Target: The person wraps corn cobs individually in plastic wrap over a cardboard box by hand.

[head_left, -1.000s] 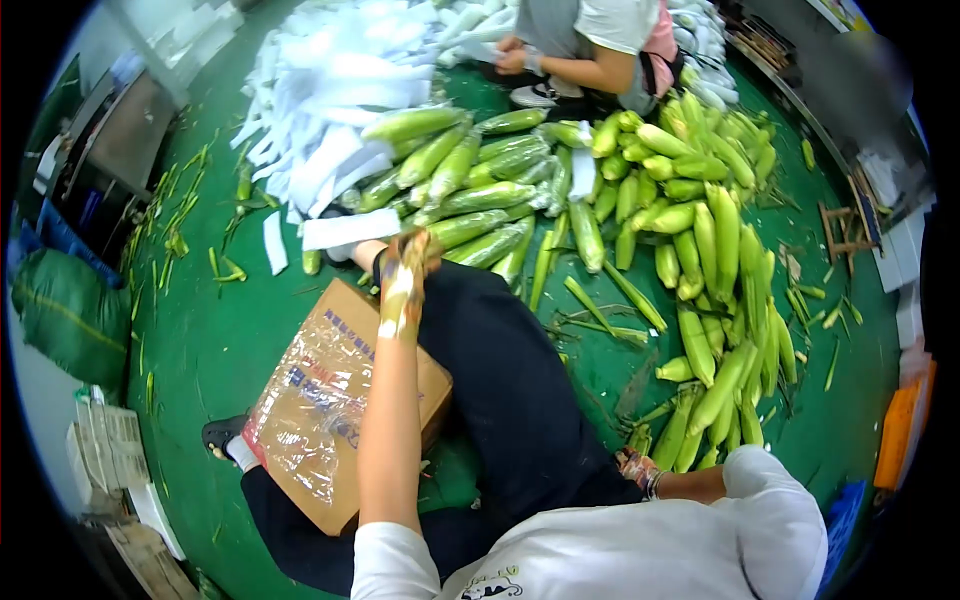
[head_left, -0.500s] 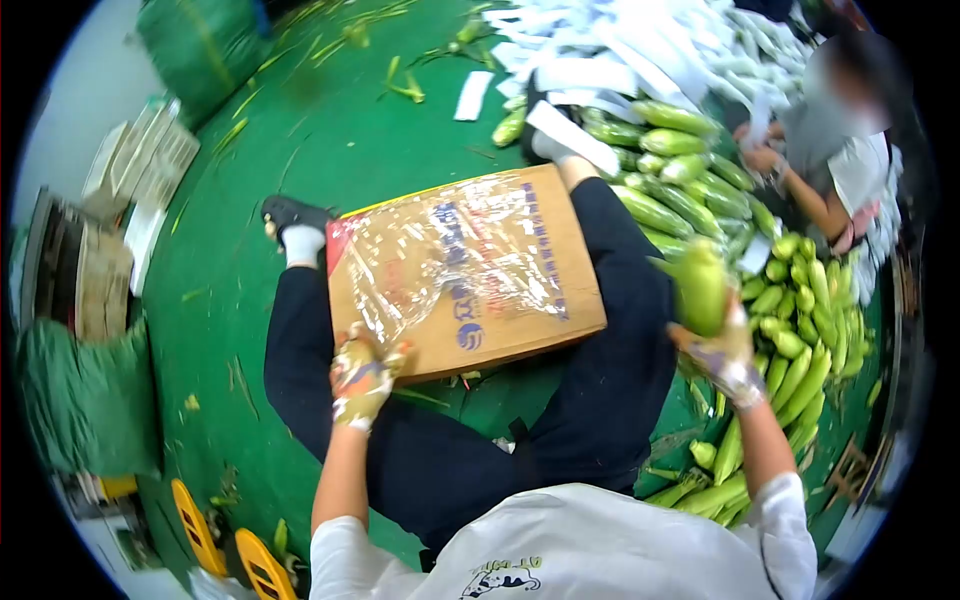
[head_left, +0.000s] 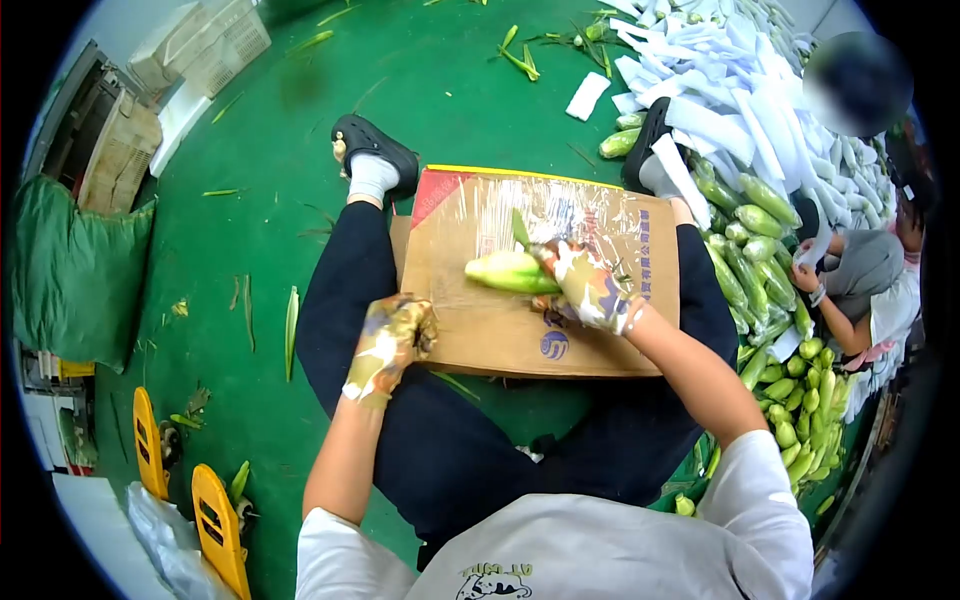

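A cardboard box [head_left: 470, 335] with clear tape and printed characters lies flat between my legs. Above its top, my right hand [head_left: 590, 285], in a patterned glove, is closed around an ear of corn [head_left: 505, 271] in its pale green husk. The ear's tip points left, and a loose leaf sticks up near my fingers. By the box's left front edge is my left hand [head_left: 395, 340], gloved the same way, with its fingers curled in. Whether it holds anything is hidden.
To the right lie plastic-wrapped ears [head_left: 745, 270], a heap of unwrapped ears [head_left: 805, 400] and white foam sleeves [head_left: 740, 110]. Another person [head_left: 860, 290] sits beside them. Green sacks [head_left: 80, 270], crates [head_left: 220, 45] and yellow-framed items [head_left: 220, 520] stand left. Husk scraps litter the green floor.
My right hand has brought the ear of corn from the right side to over the box. My left hand's fingers have curled in. The view has shifted, so the box appears further right.
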Motion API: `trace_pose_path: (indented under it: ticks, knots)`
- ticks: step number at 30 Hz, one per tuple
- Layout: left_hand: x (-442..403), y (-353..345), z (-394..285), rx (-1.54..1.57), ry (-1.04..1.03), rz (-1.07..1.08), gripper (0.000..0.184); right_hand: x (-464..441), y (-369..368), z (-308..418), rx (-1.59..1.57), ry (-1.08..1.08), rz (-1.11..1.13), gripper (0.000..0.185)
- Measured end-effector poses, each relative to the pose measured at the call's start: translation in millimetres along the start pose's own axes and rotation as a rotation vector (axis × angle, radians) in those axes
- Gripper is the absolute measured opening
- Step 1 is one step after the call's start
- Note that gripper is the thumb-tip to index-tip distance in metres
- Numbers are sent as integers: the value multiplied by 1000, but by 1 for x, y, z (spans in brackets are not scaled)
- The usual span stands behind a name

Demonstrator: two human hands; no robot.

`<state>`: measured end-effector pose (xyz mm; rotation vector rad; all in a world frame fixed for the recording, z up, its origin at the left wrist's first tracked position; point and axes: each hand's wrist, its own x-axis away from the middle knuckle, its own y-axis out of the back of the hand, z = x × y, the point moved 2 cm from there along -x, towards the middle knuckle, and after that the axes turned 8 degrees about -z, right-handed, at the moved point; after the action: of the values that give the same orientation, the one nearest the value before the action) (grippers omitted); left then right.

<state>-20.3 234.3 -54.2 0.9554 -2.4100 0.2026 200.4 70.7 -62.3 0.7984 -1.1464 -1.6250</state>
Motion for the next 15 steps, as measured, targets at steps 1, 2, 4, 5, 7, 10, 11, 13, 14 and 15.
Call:
trace_pose_path:
  ticks: [1,2,4,5,7,10,11,13,14,15]
  knots:
    - [-13,-7,8,251,-151,-33,9,2,-4,-2,-5,216,-75,61]
    - [-20,-22,7,376,-279,-70,14,1,0,4,-39,235,-31,61]
    - [-42,-49,3,285,-497,-159,22,-9,6,1,-77,183,156,66]
    - [-65,-62,7,-25,-595,-182,26,-18,5,-10,-166,235,164,62]
    - [-102,-86,32,-455,-874,-65,35,-16,0,-31,-69,229,2,45]
    - [-59,-105,-9,-1267,-1015,-34,72,27,21,-39,179,-116,0,43]
    - [-57,-105,-14,-1281,-1042,5,74,49,30,-41,223,-210,-1,45]
    - [-63,-105,-13,-1308,-1116,5,76,86,32,-40,320,-353,-153,51]
    - [-64,-106,-13,-1324,-1163,-24,76,104,30,-34,366,-408,-304,54]
    - [-68,-107,-13,-1329,-1121,-27,70,119,23,-25,268,-570,-193,56]
